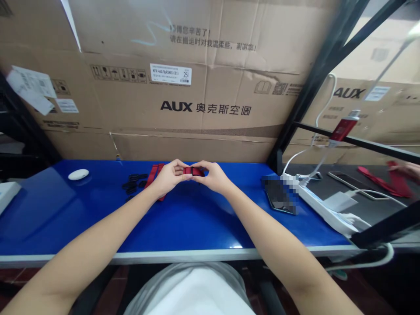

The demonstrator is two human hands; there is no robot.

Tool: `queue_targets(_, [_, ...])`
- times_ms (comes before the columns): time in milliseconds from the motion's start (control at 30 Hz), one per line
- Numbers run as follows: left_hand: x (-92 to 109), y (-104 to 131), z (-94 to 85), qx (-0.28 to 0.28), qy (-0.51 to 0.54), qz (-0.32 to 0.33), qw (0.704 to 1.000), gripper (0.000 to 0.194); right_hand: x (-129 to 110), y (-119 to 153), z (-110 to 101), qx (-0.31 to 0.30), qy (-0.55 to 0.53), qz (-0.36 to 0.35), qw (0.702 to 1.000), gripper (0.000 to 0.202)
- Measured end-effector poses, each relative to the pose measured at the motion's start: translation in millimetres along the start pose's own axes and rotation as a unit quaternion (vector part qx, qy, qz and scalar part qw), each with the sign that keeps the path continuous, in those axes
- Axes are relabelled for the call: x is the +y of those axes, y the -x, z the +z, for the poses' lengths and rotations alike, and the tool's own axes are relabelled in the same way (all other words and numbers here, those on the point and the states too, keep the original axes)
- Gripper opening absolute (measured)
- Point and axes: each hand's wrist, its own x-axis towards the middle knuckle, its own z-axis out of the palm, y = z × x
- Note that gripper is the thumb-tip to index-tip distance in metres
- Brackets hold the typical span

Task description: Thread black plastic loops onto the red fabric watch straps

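Observation:
Both hands meet over the middle of the blue table (197,227), holding one red strap (197,171) with a small black buckle (192,171) on it. My left hand (168,176) pinches the strap's left part, thumb below and fingers on top. The right part is gripped by my right hand (213,176) in the same way. Beside my left hand, more red strap (152,176) lies on the table, partly hidden by that hand and forearm. Several black buckles (133,183) lie in a loose pile left of it.
Cardboard boxes (213,144) wall off the back. A white oval object (78,174) sits at left. At right are a phone (278,194), a white power strip (321,210) with cables and a black metal post (305,78). Beyond, another person's hand (408,170) touches a red strap (398,179).

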Motion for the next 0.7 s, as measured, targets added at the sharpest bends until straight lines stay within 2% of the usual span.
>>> queue_targets(267, [0, 2, 0.8, -0.027, 0.033, -0.023, 0.999, 0.042, 0, 1, -1, -0.006, 0.000, -0.001, 1.000, 0.033])
queue_targets(467, [1, 1, 4.1, -0.016, 0.072, -0.041, 0.996, 0.036, -3, 3, 2, -0.036, 0.005, -0.030, 0.999, 0.032])
queue_targets(567, [-1, -3, -2.9, 0.012, 0.037, -0.074, 0.996, 0.034, 0, 2, -5, -0.062, 0.069, -0.032, 0.995, 0.026])
queue_targets(700, [-6, -5, -9.3, 0.045, -0.050, -0.130, 0.989, 0.023, 15, -1, -16, -0.134, 0.156, -0.012, 0.979, 0.018])
